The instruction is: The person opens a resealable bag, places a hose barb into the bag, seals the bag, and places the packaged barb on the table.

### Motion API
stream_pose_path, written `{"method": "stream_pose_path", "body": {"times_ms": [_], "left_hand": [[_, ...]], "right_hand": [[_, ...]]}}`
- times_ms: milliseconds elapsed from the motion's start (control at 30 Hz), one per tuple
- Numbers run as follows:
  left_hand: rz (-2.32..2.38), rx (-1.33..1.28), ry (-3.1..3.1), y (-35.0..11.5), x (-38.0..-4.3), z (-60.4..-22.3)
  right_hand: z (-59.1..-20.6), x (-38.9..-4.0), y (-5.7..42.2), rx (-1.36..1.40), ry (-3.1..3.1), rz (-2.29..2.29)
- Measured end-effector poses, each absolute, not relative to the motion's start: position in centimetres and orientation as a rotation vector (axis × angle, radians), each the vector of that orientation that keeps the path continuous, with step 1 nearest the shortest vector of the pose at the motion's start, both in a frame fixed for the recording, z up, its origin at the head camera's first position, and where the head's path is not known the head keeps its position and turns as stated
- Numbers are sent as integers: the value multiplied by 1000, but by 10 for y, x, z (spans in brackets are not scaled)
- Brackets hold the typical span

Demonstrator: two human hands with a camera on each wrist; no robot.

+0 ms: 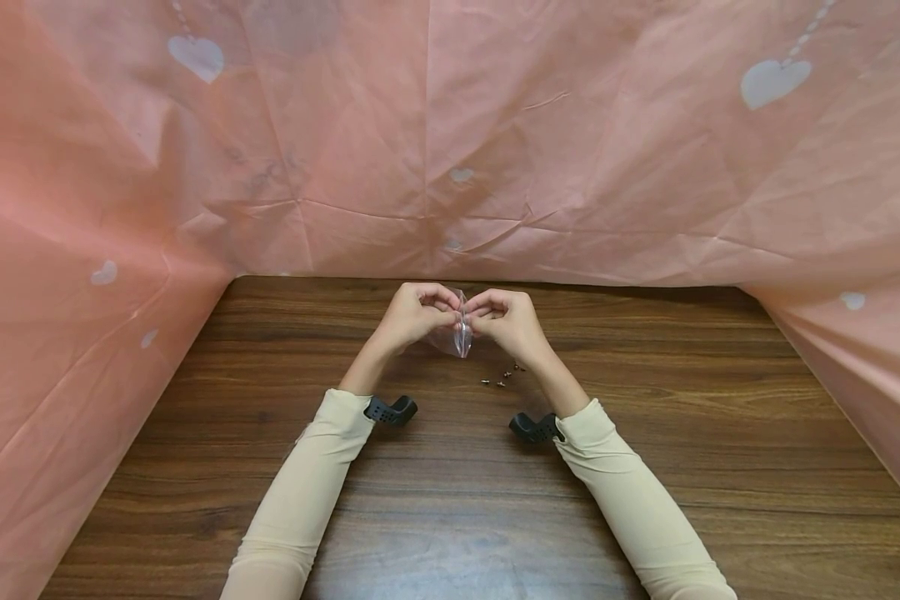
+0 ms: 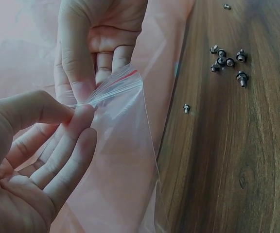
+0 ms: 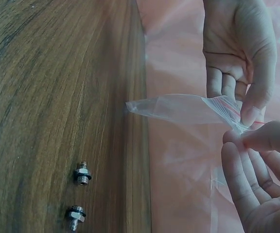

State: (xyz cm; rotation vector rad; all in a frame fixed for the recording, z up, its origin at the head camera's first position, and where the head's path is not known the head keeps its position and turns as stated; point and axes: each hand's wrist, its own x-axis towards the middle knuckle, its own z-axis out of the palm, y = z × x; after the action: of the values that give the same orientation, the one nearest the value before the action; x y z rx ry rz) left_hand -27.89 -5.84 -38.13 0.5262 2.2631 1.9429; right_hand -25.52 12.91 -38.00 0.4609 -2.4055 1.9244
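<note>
A clear zip-lock plastic bag (image 1: pixel 461 342) with a red line along its mouth is held up between both hands over the far part of the table. My left hand (image 1: pixel 411 318) pinches the bag's top edge between thumb and fingers. Right beside it, my right hand (image 1: pixel 513 321) pinches the same edge from the other side, the fingertips of both hands nearly meeting. In the left wrist view the bag's body (image 2: pixel 123 150) hangs down, thin and see-through, its mouth bunched at the fingers. Small metal threaded fittings (image 2: pixel 241 77) with hex collars and dark rings lie loose on the table.
The wood-grain table (image 1: pixel 435 500) ends at the back against a pink cloth (image 1: pixel 360 150) with pale hearts, which also hangs at both sides. Several fittings (image 1: pixel 507 375) lie just below the right hand. Each wrist wears a black strap mount (image 1: pixel 392 410).
</note>
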Motion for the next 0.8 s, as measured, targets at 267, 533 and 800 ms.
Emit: {"method": "stream_pose_path", "body": {"times_ms": [267, 533, 800], "left_hand": [[1931, 510, 2268, -59, -281, -383], [1910, 500, 2302, -60, -280, -383], [1900, 504, 2313, -62, -281, -383]], "right_hand": [[-378, -254, 128, 456, -2414, 1907], [-380, -255, 128, 459, -2413, 1889], [-378, -255, 128, 427, -2415, 1892]]}}
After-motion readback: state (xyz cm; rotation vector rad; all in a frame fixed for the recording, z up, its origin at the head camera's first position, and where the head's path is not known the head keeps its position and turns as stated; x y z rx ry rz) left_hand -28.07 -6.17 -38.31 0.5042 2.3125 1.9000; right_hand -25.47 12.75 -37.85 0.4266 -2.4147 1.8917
